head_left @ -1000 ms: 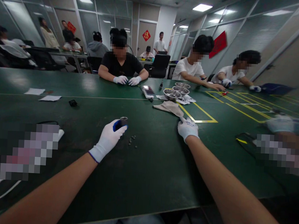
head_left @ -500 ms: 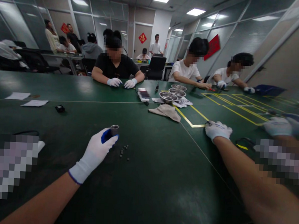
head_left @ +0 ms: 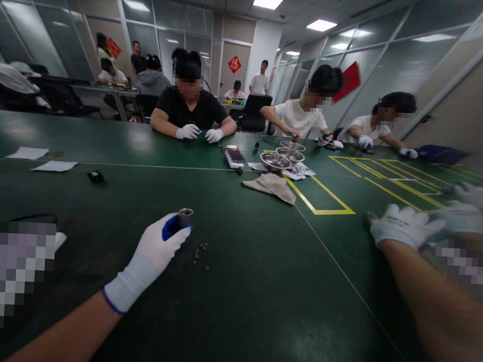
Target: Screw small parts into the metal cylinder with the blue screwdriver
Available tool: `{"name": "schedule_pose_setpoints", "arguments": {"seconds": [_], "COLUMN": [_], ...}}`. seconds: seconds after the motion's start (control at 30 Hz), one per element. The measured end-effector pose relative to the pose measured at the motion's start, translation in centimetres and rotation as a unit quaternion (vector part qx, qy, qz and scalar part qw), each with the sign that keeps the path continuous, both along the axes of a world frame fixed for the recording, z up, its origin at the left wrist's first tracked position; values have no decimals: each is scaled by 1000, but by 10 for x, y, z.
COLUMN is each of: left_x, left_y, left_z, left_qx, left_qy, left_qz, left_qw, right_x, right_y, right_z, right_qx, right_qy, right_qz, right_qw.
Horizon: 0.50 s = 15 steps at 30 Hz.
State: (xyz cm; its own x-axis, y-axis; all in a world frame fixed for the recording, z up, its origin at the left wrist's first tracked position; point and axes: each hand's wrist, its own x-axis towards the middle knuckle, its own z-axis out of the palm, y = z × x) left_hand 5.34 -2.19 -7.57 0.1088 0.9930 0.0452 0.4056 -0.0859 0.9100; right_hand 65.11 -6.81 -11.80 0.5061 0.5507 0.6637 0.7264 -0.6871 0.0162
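Observation:
My left hand (head_left: 150,257), in a white glove with a blue palm, is closed around a short grey metal cylinder (head_left: 186,215) with a round rim at its top. Several small dark nuts or rings (head_left: 197,252) lie on the green table just right of it. Off to the right, my gloved right hand (head_left: 403,227) is low over the table, back upward and fingers curled. A small dark thing (head_left: 370,216) shows at its left edge; blur hides what it is.
Stacked metal bowls (head_left: 275,161) and a beige cloth (head_left: 271,187) lie ahead. Yellow tape (head_left: 332,212) marks the table. A co-worker's gloved hand (head_left: 462,217) is close beyond my right hand. Papers (head_left: 55,166) and a small black object (head_left: 96,176) lie left.
My right hand has moved right and slightly nearer, away from the tape corner. My left hand keeps hold of the cylinder. A co-worker opposite has reached toward the bowls.

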Motion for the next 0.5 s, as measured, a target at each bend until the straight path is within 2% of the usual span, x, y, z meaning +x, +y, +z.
{"name": "schedule_pose_setpoints", "arguments": {"seconds": [0.03, 0.1, 0.17, 0.33, 0.5], "left_x": [0, 1, 2, 3, 3], "left_y": [0, 1, 2, 3, 4], "left_z": [0, -1, 0, -1, -8], "left_qx": [0, 3, 8, 11, 49], "left_qy": [2, 4, -1, 8, 17], "left_qz": [-2, -4, -6, -14, -33], "left_qw": [1000, 1000, 1000, 1000, 998], "right_x": [-4, -18, -39, -110, -206], "right_y": [0, -1, -3, -2, 2], "right_z": [0, 1, 3, 2, 2], "right_qx": [-16, -55, -76, -35, -55], "right_qy": [-3, -21, -43, -91, -29], "right_qz": [-28, -34, 27, 239, 343], "right_qw": [999, 998, 996, 966, 937]}}
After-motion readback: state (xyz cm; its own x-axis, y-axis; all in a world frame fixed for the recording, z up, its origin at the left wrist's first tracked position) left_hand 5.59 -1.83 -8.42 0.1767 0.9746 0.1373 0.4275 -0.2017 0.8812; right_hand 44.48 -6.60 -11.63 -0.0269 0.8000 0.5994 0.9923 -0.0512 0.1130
